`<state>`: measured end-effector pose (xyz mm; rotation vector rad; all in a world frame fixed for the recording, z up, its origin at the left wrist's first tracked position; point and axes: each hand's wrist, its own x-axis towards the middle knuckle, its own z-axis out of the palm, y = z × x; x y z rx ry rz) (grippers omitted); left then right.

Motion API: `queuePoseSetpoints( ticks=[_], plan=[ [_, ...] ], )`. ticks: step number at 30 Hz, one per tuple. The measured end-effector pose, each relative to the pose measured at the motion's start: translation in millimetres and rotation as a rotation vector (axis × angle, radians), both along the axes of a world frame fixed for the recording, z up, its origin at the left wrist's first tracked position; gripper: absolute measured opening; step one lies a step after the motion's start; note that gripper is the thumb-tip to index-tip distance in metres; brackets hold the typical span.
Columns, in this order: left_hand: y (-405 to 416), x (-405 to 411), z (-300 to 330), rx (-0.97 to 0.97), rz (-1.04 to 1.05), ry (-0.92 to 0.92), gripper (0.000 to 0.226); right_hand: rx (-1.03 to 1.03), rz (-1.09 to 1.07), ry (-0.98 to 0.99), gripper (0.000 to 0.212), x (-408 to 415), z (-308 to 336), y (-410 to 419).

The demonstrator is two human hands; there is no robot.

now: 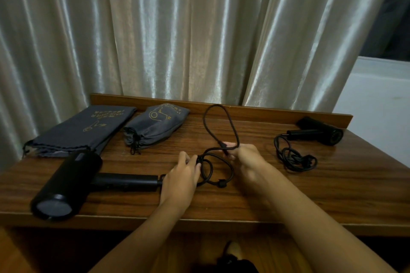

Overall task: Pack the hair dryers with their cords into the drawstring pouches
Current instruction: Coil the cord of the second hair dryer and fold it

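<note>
On the wooden table (pixel 244 201), seen from the head camera, I have the big black hair dryer (pixel 66 184) lying at the near left, its handle pointing toward my left hand (pixel 180 178). That hand's fingers curl over the gathered coils of the cord (pixel 218 170), pinning them just beside the handle's end. My right hand (pixel 244 155) pinches the cord farther along, and a tall loop rises from it toward the back rail.

A flat gray pouch (pixel 82 131) lies at the far left; a second, filled pouch (pixel 153 126) sits beside it with its drawstring drawn. A smaller hair dryer (pixel 319 132) rests at the far right, well apart, its own cord (pixel 295 157) in a loose heap.

I judge the cord limp but springy — coils will want to flop open, so I would hold the bundle across all its turns. The dryer looks rigid and fairly weighty; the handle near the barrel seems the best grip.
</note>
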<state>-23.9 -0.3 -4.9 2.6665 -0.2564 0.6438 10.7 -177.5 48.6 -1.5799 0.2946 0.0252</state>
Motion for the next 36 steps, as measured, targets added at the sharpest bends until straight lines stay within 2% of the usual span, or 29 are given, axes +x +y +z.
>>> queuePoseSetpoints(
  ticks=[3,7,14,17,21,24,33,36],
  plan=[
    [0,-1,0,-0.021,-0.009,-0.003,0.035,0.034,0.173,0.016,0.024,-2,-1,8],
    [1,0,1,-0.048,-0.012,0.007,0.034,0.110,0.146,0.048,0.016,0,-4,15],
    [-1,1,1,-0.103,-0.004,0.011,0.032,0.321,0.176,0.138,0.025,1,-3,16],
    [0,1,1,-0.138,-0.007,0.002,0.032,0.341,0.240,0.125,0.026,-2,-2,16],
    [0,3,-2,-0.191,-0.054,0.000,0.031,0.524,0.293,0.088,0.037,-3,-3,17],
    [0,5,-3,-0.200,-0.068,-0.005,0.032,0.500,0.306,0.047,0.043,-3,-7,14],
    [1,4,-2,-0.170,-0.072,0.025,0.034,0.507,0.154,0.015,0.027,1,-22,14],
    [1,4,-2,-0.100,-0.035,0.026,0.035,0.524,0.192,0.004,0.040,-2,-23,15]
  ],
)
